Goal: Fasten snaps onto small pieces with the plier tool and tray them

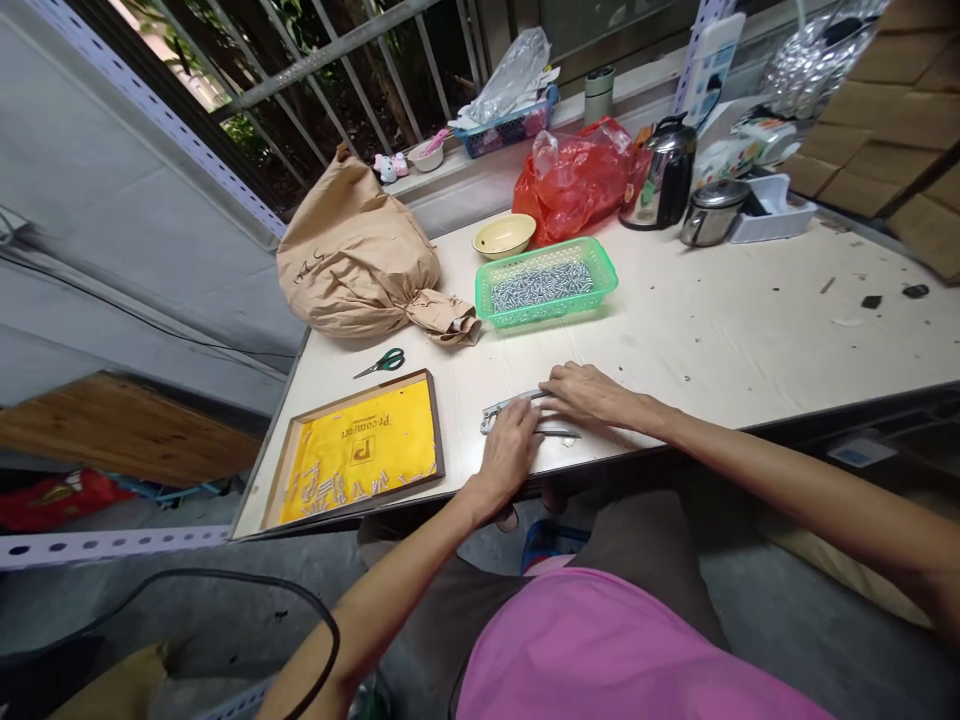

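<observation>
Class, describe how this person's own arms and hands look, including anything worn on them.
The left hand and right hand wear no gloves. Both forearms are bare, with no sleeve or watch visible. A pink top covers the torso. A black cable crosses the left arm in the picture.

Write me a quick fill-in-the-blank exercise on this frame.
1. The basket holding small metal pieces is ____ in colour.
2. The tray has a ____ lining.
3. Between the brown paper bag and the tray lie the ____.
4. The hand nearer the tray is the person's ____ one.

Missing words: green; yellow; scissors; left.
</observation>
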Available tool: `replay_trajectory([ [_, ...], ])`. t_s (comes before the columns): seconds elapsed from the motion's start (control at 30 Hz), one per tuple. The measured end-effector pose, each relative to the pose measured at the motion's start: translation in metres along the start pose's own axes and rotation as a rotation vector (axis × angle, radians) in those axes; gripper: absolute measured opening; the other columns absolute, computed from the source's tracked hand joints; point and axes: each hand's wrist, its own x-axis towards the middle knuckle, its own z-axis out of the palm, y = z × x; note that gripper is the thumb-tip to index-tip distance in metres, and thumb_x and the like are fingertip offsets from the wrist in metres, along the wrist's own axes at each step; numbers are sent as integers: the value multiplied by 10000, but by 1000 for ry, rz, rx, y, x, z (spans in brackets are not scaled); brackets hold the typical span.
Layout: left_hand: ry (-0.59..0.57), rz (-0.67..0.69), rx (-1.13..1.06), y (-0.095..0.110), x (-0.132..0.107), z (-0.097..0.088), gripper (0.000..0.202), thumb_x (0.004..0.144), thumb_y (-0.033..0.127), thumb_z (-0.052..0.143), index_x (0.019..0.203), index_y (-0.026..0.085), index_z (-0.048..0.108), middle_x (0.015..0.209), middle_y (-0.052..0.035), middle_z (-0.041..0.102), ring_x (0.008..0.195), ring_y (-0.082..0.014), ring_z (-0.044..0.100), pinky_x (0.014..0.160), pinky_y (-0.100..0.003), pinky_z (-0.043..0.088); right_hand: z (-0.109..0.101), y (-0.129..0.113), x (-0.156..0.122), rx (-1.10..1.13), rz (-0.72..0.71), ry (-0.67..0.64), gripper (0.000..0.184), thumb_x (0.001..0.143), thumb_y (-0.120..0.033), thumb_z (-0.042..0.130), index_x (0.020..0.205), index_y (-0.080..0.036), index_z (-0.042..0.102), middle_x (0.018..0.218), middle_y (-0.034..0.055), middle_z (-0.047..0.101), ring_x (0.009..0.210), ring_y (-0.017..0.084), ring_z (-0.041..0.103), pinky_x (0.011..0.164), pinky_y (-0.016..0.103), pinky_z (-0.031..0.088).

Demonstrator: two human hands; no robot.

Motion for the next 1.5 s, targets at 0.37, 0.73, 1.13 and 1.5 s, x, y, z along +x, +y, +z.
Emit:
replay_trajectory([
  [0.37, 93, -13, -116, 31, -22, 24, 349, 937, 299, 420, 1245, 157, 503, 1283, -136, 563, 1294, -260, 428, 1104, -531, 281, 4, 10, 33, -90, 28, 97, 244, 924, -211, 422, 987, -162, 653, 986, 98, 615, 929, 220, 496, 754, 319, 337],
  [0.73, 183, 90, -123, 40, -96, -14, 203, 907, 242, 486, 1029, 196, 642, 1004, -64, 663, 1032, -204, 569, 970, -393, 439, 6, -79, 46, -100, -641, -66, 148, 854, -220, 526, 797, -173, 654, 976, 108, 591, 1017, 248, 431, 779, 358, 330],
  [1.13, 216, -672, 138, -112, -156, -121, 225, 880, 274, 501, 945, 209, 705, 923, -56, 670, 916, -211, 556, 858, -372, 443, -61, -45, 54, 368, -186, 553, 203, 869, -368, 498, 841, -207, 618, 809, 41, 660, 700, 162, 578, 646, 300, 453],
  [1.5, -221, -348, 203, -149, -158, -111, 224, 906, 273, 476, 984, 270, 687, 893, -68, 578, 950, -203, 486, 769, -285, 446, -142, 77, 95, -243, 449, 566, 312, 802, -289, 632, 1036, -96, 702, 869, 162, 692, 693, 156, 544, 539, 302, 309],
])
